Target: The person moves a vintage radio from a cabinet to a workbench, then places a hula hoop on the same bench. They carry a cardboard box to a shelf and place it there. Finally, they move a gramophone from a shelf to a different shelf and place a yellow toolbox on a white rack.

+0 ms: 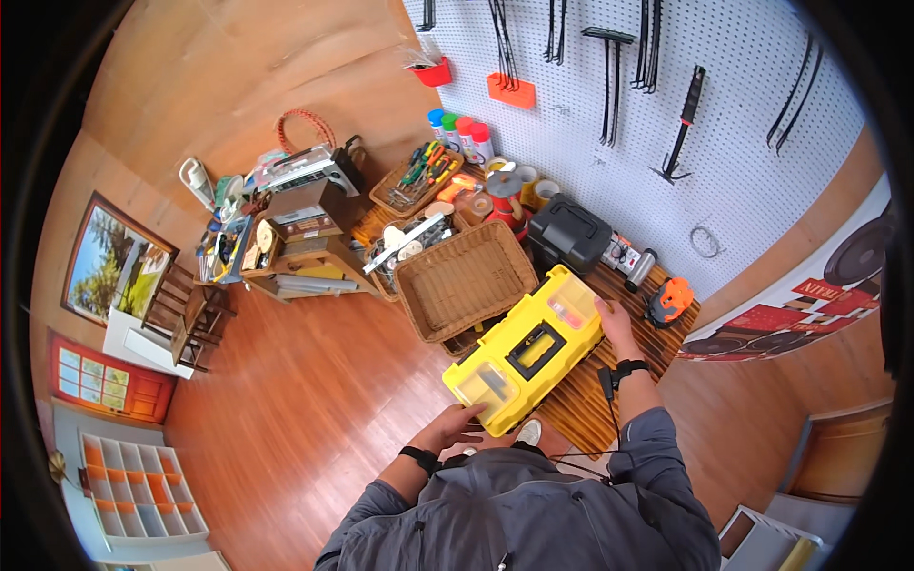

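A yellow toolbox (514, 404) with a black folding handle (536, 350) and clear-lidded compartments in its top lies at a slant in front of me, at the table's near side. My right hand (617, 324) grips its far right end. At the near left end, my left hand (449, 428) has its thumb by the top corner and its fingers against the lower edge. The undersides of both grips are hidden. Just beyond the toolbox sits a brown wicker basket (465, 276) with nothing inside.
Behind stand a black case (569, 234), a red pot (508, 205), spray cans (459, 136) and a basket of hand tools (419, 179). An orange-and-black tool (671, 300) lies right on the striped wooden table (583, 419). Tools hang from a white pegboard (590, 95). A cable hangs near my right wrist.
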The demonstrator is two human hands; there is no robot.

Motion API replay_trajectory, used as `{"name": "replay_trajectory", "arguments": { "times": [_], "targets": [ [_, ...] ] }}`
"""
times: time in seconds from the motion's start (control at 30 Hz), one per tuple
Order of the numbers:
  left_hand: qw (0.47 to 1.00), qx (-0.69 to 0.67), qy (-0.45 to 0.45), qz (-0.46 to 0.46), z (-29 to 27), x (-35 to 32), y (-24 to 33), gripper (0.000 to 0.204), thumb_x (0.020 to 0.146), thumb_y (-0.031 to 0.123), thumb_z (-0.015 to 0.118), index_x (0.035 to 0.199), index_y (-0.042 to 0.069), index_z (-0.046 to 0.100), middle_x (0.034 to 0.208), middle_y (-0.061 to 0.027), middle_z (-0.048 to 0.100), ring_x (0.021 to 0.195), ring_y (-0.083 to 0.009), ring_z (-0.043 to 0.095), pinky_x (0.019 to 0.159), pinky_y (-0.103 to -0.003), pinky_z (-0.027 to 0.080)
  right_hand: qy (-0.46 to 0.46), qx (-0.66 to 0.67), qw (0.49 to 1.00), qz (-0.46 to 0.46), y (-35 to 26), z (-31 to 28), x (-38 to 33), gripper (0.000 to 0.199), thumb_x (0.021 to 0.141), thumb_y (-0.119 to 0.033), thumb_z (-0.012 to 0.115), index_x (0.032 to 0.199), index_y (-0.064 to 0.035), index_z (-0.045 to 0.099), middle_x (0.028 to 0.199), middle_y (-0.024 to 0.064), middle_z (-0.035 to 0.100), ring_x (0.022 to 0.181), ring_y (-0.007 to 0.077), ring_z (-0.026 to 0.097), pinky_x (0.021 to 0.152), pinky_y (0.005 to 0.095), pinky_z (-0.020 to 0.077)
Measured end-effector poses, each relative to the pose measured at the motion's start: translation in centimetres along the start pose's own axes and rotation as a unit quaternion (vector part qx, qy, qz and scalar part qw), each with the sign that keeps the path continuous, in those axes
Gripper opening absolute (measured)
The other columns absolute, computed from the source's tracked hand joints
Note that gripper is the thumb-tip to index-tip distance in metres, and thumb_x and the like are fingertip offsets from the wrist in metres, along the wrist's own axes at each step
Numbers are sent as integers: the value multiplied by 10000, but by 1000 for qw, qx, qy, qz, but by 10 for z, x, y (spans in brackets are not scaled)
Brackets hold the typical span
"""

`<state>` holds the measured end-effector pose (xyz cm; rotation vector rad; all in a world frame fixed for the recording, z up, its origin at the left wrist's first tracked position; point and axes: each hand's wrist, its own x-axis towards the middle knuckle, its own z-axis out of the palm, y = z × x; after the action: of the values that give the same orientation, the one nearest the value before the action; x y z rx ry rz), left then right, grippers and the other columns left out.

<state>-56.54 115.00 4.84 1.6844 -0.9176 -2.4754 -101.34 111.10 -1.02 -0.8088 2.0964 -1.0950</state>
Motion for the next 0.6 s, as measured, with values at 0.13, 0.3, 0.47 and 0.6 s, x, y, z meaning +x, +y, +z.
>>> {"name": "replay_trajectory", "arguments": {
  "times": [0.13, 0.3, 0.47, 0.6],
  "targets": [
    [998, -58, 3, 3, -3, -5, 5, 605, 992, 395, 641, 1447, 48, 443, 1409, -197, 522, 1262, -377, 559, 1016, -578, 517, -20, 21, 999, 39, 12, -16, -20, 708, 896, -562, 683, 1250, 46, 611, 1228, 241, 662, 1140, 342, 639, 964, 405, 482],
    [999, -22, 24, 30, -26, -10, 5, 680, 976, 430, 651, 1488, 73, 380, 1429, -195, 495, 1257, -378, 555, 1004, -577, 522, -15, 99, 989, 106, 42, -28, -79, 746, 878, -521, 747, 1258, 91, 551, 1279, 251, 614, 1149, 298, 611, 953, 391, 484],
    [995, 92, 17, 23, -34, -15, 9, 661, 980, 485, 617, 1478, 93, 428, 1396, -135, 575, 1212, -326, 610, 966, -541, 536, -22, 159, 979, 122, 101, -45, -158, 694, 922, -442, 730, 1318, 106, 574, 1205, 209, 677, 1056, 251, 665, 884, 357, 528],
    [984, 180, 3, 7, -40, -9, 10, 686, 977, 558, 579, 1465, 89, 465, 1354, -120, 622, 1198, -307, 625, 950, -526, 534, -18, 266, 951, 158, 91, -54, -238, 633, 937, -416, 719, 1307, 83, 594, 1182, 155, 698, 1014, 205, 682, 835, 324, 542]
  ]
}}
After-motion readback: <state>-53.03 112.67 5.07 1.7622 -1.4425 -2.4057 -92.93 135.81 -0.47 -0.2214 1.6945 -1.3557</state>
